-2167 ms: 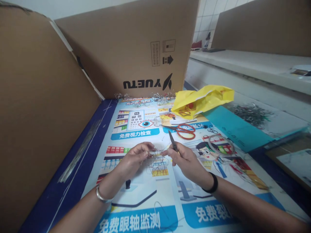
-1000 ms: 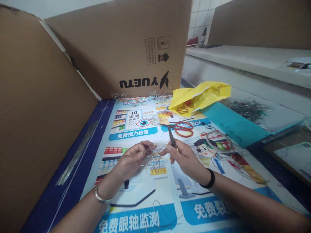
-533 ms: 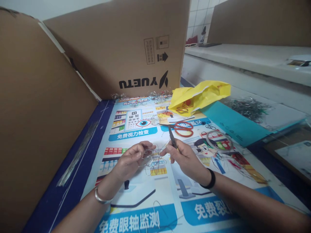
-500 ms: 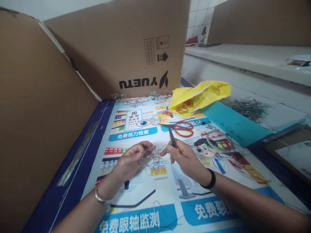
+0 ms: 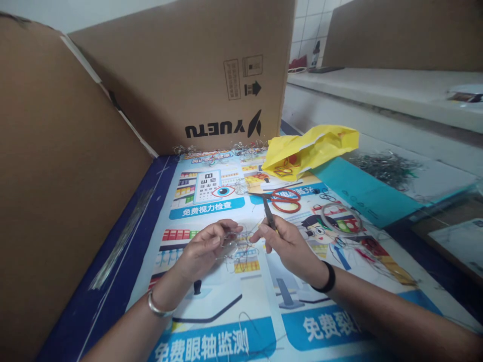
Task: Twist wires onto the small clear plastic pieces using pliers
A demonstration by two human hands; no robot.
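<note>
My left hand [image 5: 206,246] is closed, thumb and fingers pinching a loose tangle of thin wire [image 5: 239,251] above the printed sheet. Thin loops spread out from its fingertips to the right. My right hand [image 5: 289,251] is closed round a dark pointed tool that looks like pliers [image 5: 269,215], its tip pointing up and away from me. The handles are mostly hidden in the palm. The right index finger reaches to the edge of the wire tangle; whether it touches is unclear. Scissors with red-orange handles [image 5: 286,210] lie just beyond the right hand.
A yellow bag [image 5: 313,148] lies behind the scissors. A wire coil [image 5: 358,221] rests at the right. Straight wires [image 5: 121,241] lie on the left, and a dark wire heap [image 5: 388,168] at the back right. Cardboard walls [image 5: 169,75] stand left and behind.
</note>
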